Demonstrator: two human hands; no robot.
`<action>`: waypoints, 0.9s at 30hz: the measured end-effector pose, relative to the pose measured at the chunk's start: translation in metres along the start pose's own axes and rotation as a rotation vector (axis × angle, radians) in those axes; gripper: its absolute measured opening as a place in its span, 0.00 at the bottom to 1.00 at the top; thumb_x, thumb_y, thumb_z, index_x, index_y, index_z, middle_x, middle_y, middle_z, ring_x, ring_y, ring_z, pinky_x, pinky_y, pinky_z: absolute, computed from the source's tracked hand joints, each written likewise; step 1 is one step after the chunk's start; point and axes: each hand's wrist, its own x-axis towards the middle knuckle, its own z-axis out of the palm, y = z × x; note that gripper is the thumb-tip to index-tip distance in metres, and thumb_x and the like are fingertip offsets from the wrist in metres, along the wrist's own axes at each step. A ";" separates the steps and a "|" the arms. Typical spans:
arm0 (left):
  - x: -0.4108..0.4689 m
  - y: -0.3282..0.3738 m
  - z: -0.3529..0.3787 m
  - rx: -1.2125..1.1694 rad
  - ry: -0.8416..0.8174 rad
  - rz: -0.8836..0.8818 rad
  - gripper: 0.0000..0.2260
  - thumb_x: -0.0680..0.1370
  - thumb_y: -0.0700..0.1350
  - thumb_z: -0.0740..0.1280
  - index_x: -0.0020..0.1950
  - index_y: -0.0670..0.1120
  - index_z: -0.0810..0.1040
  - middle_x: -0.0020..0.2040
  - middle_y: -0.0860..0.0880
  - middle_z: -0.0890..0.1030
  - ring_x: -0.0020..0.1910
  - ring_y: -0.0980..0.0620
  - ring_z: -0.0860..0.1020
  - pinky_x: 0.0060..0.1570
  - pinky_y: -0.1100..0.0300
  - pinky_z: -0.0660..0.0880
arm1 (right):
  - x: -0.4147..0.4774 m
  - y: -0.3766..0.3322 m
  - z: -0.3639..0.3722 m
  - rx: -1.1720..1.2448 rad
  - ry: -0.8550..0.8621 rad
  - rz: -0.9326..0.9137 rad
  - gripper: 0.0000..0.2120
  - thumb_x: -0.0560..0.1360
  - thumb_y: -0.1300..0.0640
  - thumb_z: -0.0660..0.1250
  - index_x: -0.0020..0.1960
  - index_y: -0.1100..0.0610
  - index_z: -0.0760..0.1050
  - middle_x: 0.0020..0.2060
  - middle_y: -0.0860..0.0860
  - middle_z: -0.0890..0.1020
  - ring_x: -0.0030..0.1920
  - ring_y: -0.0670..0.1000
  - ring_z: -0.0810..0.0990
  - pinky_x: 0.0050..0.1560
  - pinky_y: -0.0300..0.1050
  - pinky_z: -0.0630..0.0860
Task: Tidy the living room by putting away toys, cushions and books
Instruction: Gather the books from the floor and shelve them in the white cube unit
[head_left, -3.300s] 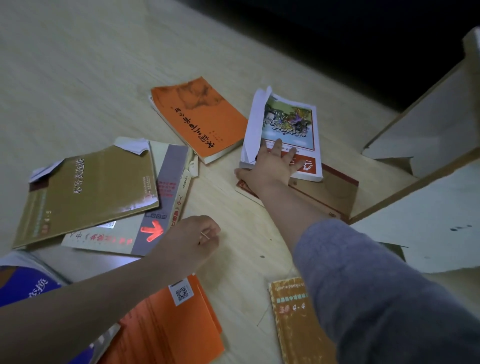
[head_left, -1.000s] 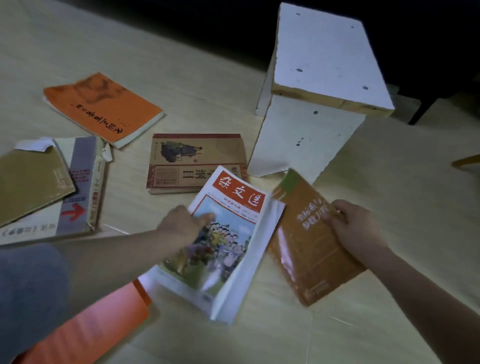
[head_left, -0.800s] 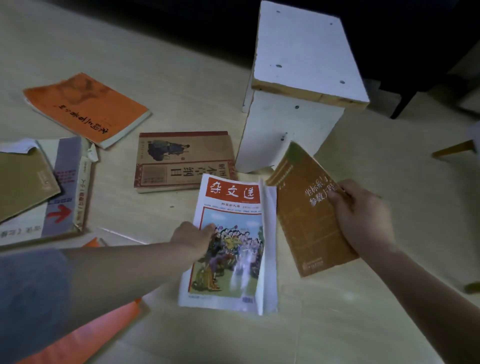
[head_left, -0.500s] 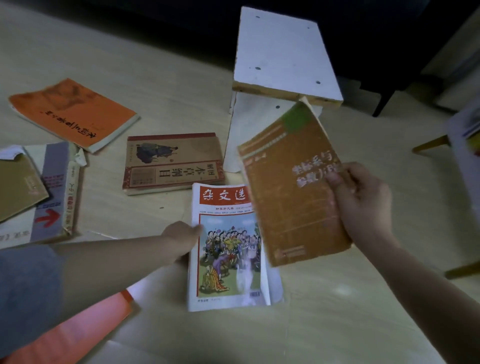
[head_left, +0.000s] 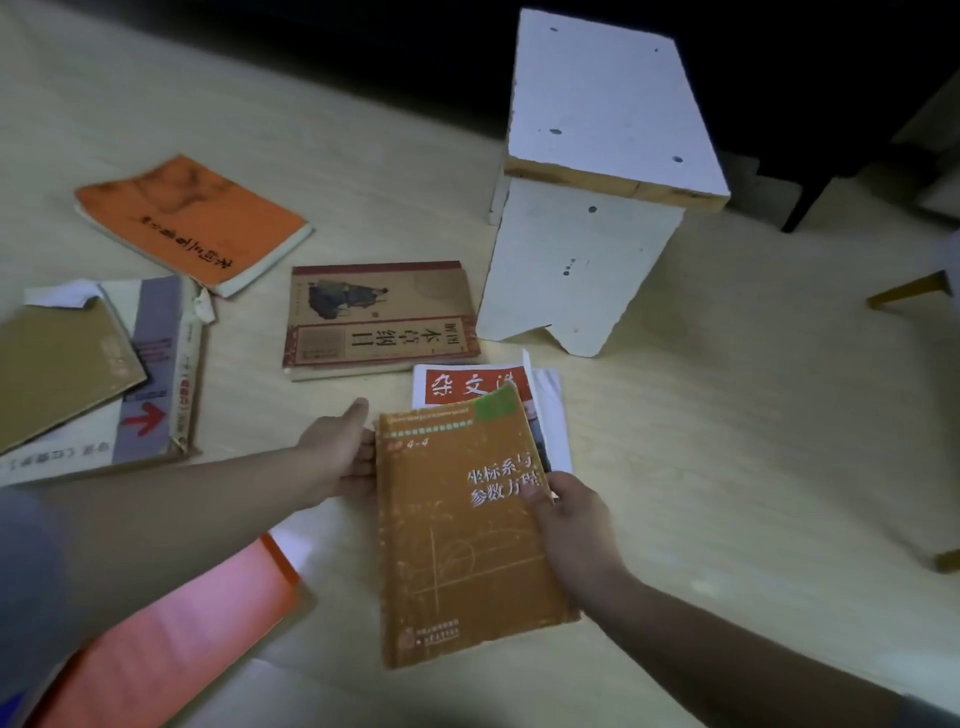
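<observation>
stacking seems barely begun: right hand (head_left: 571, 519) pinches brown book (head_left: 462, 545) over magazine (head_left: 467, 387), left hand (head_left: 340, 457) flat against its edge; other books (head_left: 379, 317) lie scattered.

You are working in a dim frame. The brightest patches lie on the floor (head_left: 727, 467) at centre right and on the top of the white stool (head_left: 597, 104). Behind the stool the background falls to black, and the corners darken. The orange cover (head_left: 182, 649) at lower left is smeared and out of focus. Print on the brown book (head_left: 462, 545) reads soft. Straight lines bow toward the edges.
</observation>
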 end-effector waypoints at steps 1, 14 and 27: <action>0.001 -0.002 0.003 0.056 0.006 0.040 0.22 0.79 0.58 0.59 0.48 0.39 0.78 0.47 0.40 0.81 0.47 0.42 0.81 0.47 0.49 0.80 | 0.001 0.004 0.000 -0.064 -0.003 -0.015 0.11 0.80 0.53 0.62 0.47 0.59 0.77 0.40 0.55 0.83 0.41 0.56 0.81 0.41 0.49 0.77; 0.015 -0.018 0.028 0.681 -0.137 0.488 0.23 0.75 0.65 0.54 0.66 0.57 0.69 0.60 0.45 0.74 0.57 0.46 0.75 0.60 0.48 0.74 | 0.034 0.036 -0.019 -0.551 0.091 -0.026 0.17 0.80 0.47 0.59 0.35 0.53 0.64 0.30 0.48 0.71 0.34 0.53 0.71 0.28 0.44 0.60; 0.018 -0.015 0.026 0.769 -0.129 0.526 0.24 0.77 0.61 0.56 0.71 0.58 0.57 0.54 0.45 0.75 0.44 0.46 0.79 0.48 0.48 0.79 | 0.030 0.041 -0.019 -0.898 0.027 -0.160 0.18 0.81 0.39 0.47 0.43 0.51 0.62 0.34 0.47 0.73 0.39 0.55 0.78 0.34 0.45 0.63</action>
